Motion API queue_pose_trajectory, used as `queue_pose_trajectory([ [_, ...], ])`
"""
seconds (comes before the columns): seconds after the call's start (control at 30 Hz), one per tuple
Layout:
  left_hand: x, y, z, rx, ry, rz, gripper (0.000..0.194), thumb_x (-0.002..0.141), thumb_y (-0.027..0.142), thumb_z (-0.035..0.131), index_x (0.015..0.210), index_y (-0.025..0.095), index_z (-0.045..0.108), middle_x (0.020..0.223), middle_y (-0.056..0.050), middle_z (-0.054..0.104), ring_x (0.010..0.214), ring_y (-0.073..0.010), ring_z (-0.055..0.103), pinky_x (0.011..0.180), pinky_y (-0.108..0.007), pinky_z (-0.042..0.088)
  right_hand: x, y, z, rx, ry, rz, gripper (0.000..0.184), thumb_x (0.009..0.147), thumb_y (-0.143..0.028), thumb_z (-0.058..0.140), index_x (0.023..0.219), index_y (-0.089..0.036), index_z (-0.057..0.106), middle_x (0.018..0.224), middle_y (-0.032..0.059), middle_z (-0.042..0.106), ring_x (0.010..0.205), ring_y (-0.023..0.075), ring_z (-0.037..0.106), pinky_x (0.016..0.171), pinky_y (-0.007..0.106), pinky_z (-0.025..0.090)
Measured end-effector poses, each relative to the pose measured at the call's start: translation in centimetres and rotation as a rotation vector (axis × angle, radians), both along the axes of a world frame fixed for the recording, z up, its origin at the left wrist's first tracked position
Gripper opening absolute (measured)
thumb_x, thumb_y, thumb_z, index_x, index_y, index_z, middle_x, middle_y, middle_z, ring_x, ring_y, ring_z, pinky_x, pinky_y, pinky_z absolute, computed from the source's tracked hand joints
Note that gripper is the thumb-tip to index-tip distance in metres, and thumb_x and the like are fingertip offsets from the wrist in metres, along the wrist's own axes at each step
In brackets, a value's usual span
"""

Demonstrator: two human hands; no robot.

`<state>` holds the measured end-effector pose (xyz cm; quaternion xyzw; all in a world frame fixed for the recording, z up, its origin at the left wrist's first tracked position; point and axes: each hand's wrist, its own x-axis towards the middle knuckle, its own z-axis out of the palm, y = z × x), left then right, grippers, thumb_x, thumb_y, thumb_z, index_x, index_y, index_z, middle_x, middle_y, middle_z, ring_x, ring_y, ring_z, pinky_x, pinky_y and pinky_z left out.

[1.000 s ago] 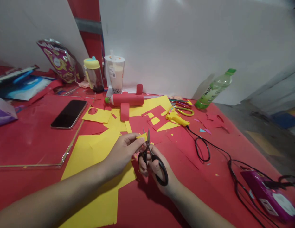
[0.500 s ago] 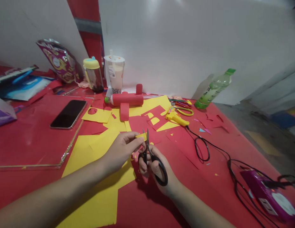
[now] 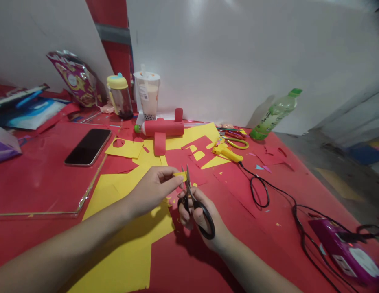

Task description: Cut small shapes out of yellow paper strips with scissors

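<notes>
My left hand [image 3: 157, 188] pinches a small piece of yellow paper [image 3: 180, 175] between thumb and fingers. Black-handled scissors [image 3: 209, 221] are in my right hand [image 3: 204, 211], thumb through one loop and fingers at the other. The blades point away from me, slightly apart, against the right end of the yellow piece. Below both hands lie large yellow paper sheets [image 3: 122, 260] and tiny yellow scraps. Beyond them is a bottle wrapped in red paper [image 3: 165, 128], lying on its side with red strips sticking out.
A yellow glue gun [image 3: 227, 152] trails a black cord toward a purple power strip [image 3: 345, 252] at right. A green-capped bottle [image 3: 276, 114] leans at the wall. A phone [image 3: 88, 146] lies on the left; a milk tea cup [image 3: 149, 95] and yellow-lidded bottle [image 3: 120, 97] stand behind.
My left hand and the yellow piece have shifted slightly left. The scissor blades have tilted a little left too, with both grips kept. Everything else stays put.
</notes>
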<state>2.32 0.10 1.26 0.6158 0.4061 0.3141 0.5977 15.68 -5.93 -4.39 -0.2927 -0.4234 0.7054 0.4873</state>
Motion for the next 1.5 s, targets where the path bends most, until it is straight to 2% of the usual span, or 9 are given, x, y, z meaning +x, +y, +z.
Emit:
queue_pose_trajectory([
  [0.23, -0.3, 0.2, -0.1, 0.05, 0.062, -0.006, 0.023, 0.073, 0.026, 0.049, 0.054, 0.013, 0.049, 0.052, 0.004, 0.048, 0.052, -0.0074, 0.043, 0.053, -0.019, 0.035, 0.0, 0.1, -0.1, -0.011, -0.015, -0.007, 0.043, 0.065, -0.055, 0.058, 0.089, -0.021, 0.047, 0.054, -0.0087, 0.035, 0.04, 0.0036, 0.03, 0.04, 0.017, 0.031],
  [0.53, -0.7, 0.6, -0.1, 0.084, 0.133, -0.03, 0.023, 0.071, 0.028, 0.049, 0.054, 0.014, 0.046, 0.051, 0.006, 0.034, 0.05, -0.0065, 0.033, 0.047, -0.019, 0.028, -0.1, 0.1, 0.6, -0.032, -0.034, -0.009, 0.044, 0.062, -0.054, 0.061, 0.085, -0.02, 0.046, 0.051, -0.0096, 0.034, 0.04, 0.0034, 0.026, 0.04, 0.017, 0.023],
  [0.8, -1.3, 1.1, 0.4, 0.103, 0.157, -0.119, 0.024, 0.071, 0.026, 0.048, 0.051, 0.015, 0.043, 0.05, 0.006, 0.034, 0.049, -0.0061, 0.032, 0.047, -0.018, 0.028, -0.2, 0.1, 1.1, -0.121, -0.082, -0.028, 0.052, 0.054, -0.057, 0.066, 0.082, -0.018, 0.046, 0.051, -0.0094, 0.04, 0.038, 0.0023, 0.026, 0.039, 0.018, 0.021],
  [1.0, -1.9, 1.5, 0.3, 0.094, 0.224, -0.178, 0.023, 0.073, 0.03, 0.047, 0.056, 0.015, 0.048, 0.052, 0.005, 0.037, 0.051, -0.0072, 0.034, 0.048, -0.02, 0.028, -0.3, 0.1, 1.4, -0.137, -0.119, -0.039, 0.053, 0.05, -0.056, 0.068, 0.079, -0.017, 0.047, 0.047, -0.011, 0.038, 0.037, 0.0025, 0.026, 0.039, 0.018, 0.02],
  [1.17, -2.2, 1.7, 0.6, 0.101, 0.262, -0.223, 0.026, 0.073, 0.03, 0.048, 0.052, 0.015, 0.043, 0.051, 0.005, 0.031, 0.049, -0.0071, 0.031, 0.046, -0.02, 0.025, -0.2, 0.0, 1.0, -0.168, -0.088, -0.029, 0.051, 0.049, -0.051, 0.07, 0.079, -0.017, 0.048, 0.045, -0.0113, 0.04, 0.035, 0.0018, 0.025, 0.038, 0.018, 0.02],
  [1.33, -2.7, 2.0, 1.2, 0.105, 0.337, -0.286, 0.024, 0.073, 0.028, 0.046, 0.054, 0.014, 0.048, 0.051, 0.005, 0.03, 0.049, -0.0073, 0.03, 0.045, -0.02, 0.024, -0.2, 0.1, 0.4, -0.211, -0.101, -0.022, 0.045, 0.047, -0.038, 0.075, 0.078, -0.016, 0.05, 0.047, -0.0099, 0.045, 0.036, 0.0013, 0.031, 0.038, 0.016, 0.022],
  [1.5, -3.0, 2.2, 1.6, 0.086, 0.364, -0.316, 0.021, 0.071, 0.024, 0.046, 0.053, 0.015, 0.048, 0.05, 0.005, 0.03, 0.047, -0.0067, 0.027, 0.044, -0.021, 0.021, -0.4, 0.2, 0.7, -0.251, -0.098, -0.04, 0.041, 0.045, -0.028, 0.077, 0.074, -0.016, 0.051, 0.044, -0.0094, 0.048, 0.035, 0.0011, 0.034, 0.036, 0.015, 0.023],
])
